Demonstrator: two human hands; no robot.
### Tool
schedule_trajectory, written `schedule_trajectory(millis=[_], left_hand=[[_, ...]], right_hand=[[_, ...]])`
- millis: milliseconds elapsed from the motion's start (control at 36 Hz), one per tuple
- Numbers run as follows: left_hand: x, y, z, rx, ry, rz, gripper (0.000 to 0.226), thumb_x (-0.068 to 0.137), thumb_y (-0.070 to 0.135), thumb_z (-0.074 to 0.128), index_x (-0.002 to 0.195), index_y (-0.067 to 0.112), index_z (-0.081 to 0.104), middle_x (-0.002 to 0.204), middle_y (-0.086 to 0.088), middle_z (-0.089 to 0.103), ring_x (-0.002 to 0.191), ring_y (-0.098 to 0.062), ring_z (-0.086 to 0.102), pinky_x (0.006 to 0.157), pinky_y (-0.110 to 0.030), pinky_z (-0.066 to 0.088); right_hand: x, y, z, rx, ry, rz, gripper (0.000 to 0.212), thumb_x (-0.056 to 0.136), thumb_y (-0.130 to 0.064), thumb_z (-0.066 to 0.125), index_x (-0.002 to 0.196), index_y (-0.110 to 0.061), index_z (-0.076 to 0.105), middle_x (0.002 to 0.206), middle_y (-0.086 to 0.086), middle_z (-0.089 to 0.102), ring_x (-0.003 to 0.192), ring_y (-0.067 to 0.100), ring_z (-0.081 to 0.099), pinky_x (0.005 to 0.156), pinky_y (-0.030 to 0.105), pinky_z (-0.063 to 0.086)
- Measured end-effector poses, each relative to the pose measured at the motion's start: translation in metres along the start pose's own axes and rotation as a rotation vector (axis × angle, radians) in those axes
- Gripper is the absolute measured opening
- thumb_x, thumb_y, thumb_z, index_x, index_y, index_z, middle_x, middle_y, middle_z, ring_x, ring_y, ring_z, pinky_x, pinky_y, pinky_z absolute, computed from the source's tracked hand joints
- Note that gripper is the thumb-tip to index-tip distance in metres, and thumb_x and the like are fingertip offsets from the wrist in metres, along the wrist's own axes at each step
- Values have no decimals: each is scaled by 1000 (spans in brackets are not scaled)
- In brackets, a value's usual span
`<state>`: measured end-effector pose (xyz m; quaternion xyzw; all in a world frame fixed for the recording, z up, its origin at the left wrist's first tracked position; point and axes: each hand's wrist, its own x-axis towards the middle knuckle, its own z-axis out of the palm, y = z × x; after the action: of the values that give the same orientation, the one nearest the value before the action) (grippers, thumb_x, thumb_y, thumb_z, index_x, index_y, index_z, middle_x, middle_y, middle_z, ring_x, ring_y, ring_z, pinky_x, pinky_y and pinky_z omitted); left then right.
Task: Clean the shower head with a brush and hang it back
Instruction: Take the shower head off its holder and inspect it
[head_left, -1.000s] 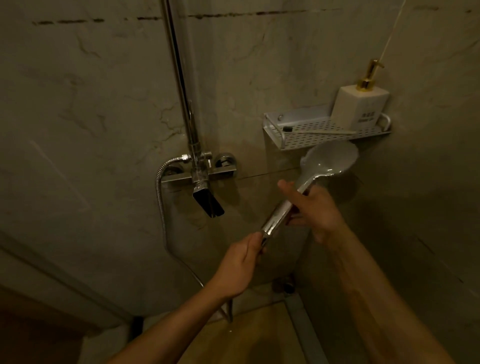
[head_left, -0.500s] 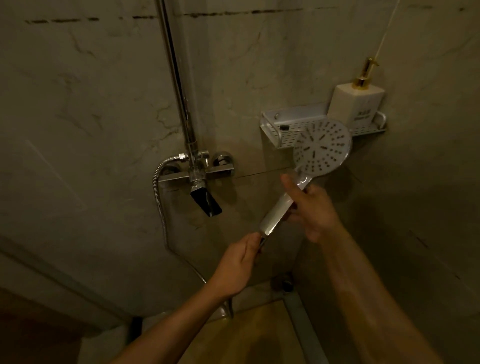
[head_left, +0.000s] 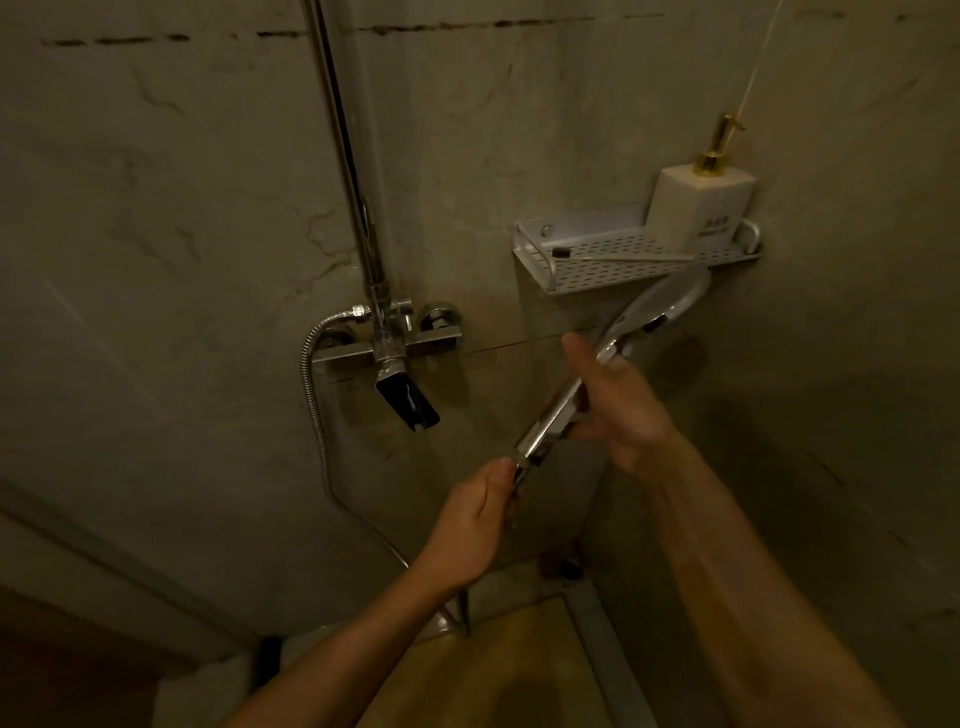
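Shower head (head_left: 660, 306): chrome, hand-held, right of centre frame, tilted so the round head points to the upper right and the handle runs down to the lower left. The spray face is turned away from view; its rim sits just below the front edge of the shelf (head_left: 613, 270), and whether the two touch cannot be told.

Right hand (head_left: 618, 410): fingers curled round the middle of the handle, thumb stretched up along it toward the head.

Left hand (head_left: 478, 514): fingers pinched together on the lower end of the handle, where the hose (head_left: 311, 415) joins; the joint itself is hidden by the fingers.

Hose: ribbed metal, loops from the mixer tap (head_left: 389, 353) at centre frame, down the wall and across to the lower centre.

Riser pipe (head_left: 348, 156): upright, upper centre, well apart from the head.

Shelf: perforated white metal, upper right, fixed in the wall corner. On it lies a brush (head_left: 618, 254) with a dark tip, flat along the front, and a soap bottle (head_left: 698, 208) with a gold pump stands at the right end.

Open wall lies between tap and shelf; open space lies below both forearms.
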<state>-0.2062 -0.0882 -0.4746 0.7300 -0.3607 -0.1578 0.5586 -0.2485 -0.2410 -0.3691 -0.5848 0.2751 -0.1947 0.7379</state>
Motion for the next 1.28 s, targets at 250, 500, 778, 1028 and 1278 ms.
schedule_trajectory(millis=[250, 500, 778, 1028, 1278], left_hand=[[2, 4, 10, 69, -50, 55, 37, 96, 40, 23, 69, 27, 45, 60, 8, 43, 54, -2, 42, 59, -22, 33], [7, -7, -9, -152, -82, -67, 23, 99, 34, 38, 85, 25, 53, 68, 5, 49, 60, -6, 47, 58, -24, 39], [47, 27, -86, -47, -80, -51, 14, 98, 9, 44, 111, 9, 51, 91, -6, 66, 88, -6, 64, 85, -19, 48], [93, 152, -177, -37, 272, 119, 8, 94, 8, 51, 100, 14, 52, 86, -3, 73, 84, -9, 68, 80, -35, 54], [135, 297, -269, 30, 467, 285, 15, 92, 9, 56, 107, 5, 55, 92, -15, 68, 84, -22, 67, 75, -38, 60]], right_hand=[[-8, 6, 25, 718, 308, -59, 22, 92, -29, 62, 80, -10, 57, 62, 1, 57, 54, 13, 64, 60, 31, 58], [3, -11, 4, 436, 245, -196, 28, 90, -34, 63, 109, -15, 56, 58, -6, 51, 54, 10, 54, 66, 34, 53], [24, 7, -3, 74, 6, -196, 12, 93, -35, 56, 99, -24, 54, 86, 1, 59, 78, 17, 58, 68, 33, 49], [46, -22, 17, 34, -163, -205, 54, 76, -49, 65, 122, -22, 56, 98, 10, 68, 84, 24, 64, 84, 44, 49], [79, -115, 71, 18, -201, -443, 23, 83, -18, 69, 106, -14, 66, 69, 4, 72, 72, 27, 64, 76, 46, 53]])
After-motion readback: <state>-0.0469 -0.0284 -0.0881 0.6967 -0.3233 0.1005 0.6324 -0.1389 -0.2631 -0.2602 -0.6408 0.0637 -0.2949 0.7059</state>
